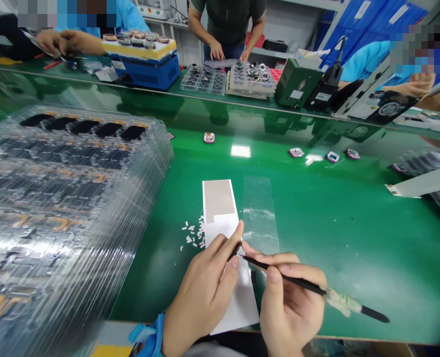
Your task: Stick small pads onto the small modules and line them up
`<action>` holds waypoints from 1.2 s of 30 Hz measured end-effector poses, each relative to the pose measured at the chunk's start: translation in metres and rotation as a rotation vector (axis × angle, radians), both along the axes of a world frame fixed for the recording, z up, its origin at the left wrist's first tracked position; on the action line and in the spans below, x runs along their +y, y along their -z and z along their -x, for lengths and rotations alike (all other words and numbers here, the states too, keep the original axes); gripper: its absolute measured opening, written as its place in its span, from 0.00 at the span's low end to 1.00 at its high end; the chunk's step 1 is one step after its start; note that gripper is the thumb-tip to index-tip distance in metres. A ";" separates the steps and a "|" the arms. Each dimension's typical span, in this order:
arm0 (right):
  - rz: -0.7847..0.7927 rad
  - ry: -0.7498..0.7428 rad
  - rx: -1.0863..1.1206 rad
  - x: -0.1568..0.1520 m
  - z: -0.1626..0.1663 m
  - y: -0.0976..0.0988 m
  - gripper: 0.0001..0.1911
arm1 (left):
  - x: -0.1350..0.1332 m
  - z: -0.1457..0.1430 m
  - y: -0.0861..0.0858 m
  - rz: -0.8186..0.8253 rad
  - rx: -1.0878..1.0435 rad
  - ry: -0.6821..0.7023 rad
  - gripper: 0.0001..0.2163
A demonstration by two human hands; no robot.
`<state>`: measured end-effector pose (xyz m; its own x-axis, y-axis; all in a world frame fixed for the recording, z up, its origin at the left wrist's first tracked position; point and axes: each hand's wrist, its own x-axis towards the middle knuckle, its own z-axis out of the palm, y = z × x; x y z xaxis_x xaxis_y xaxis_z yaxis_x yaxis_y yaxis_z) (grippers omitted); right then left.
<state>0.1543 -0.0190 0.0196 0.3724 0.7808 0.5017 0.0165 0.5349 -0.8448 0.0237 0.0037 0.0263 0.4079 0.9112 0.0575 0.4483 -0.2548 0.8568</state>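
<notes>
Head view: the black tweezers are being clenched by the right hand, their tip being kept steady near the white sheet, which is being pinched by the left hand on the green bench. Stacked clear trays are holding black parts.
</notes>
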 end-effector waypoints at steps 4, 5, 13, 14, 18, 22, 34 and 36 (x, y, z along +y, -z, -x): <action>-0.006 0.004 -0.035 0.000 0.000 -0.001 0.13 | 0.000 0.000 -0.001 0.019 -0.007 -0.002 0.25; -0.007 0.001 -0.038 -0.001 0.000 -0.001 0.13 | 0.000 0.000 -0.001 0.022 -0.011 -0.001 0.25; -0.015 -0.016 -0.031 -0.001 -0.001 0.001 0.15 | -0.001 0.000 -0.001 0.041 -0.038 0.002 0.25; -0.011 -0.018 -0.034 -0.001 -0.001 0.001 0.14 | -0.001 0.000 -0.001 0.038 -0.040 0.003 0.25; -0.004 0.001 -0.033 -0.001 -0.002 0.000 0.13 | 0.000 0.000 0.000 0.029 -0.029 0.008 0.24; -0.003 0.019 -0.015 -0.001 -0.002 0.000 0.12 | 0.002 -0.001 0.003 0.001 -0.007 0.010 0.24; -0.031 -0.002 -0.070 -0.002 0.001 0.001 0.13 | 0.004 -0.002 0.002 0.005 0.004 0.012 0.25; -0.033 -0.006 -0.052 -0.001 -0.001 0.000 0.12 | 0.002 -0.002 0.003 0.018 -0.039 0.001 0.24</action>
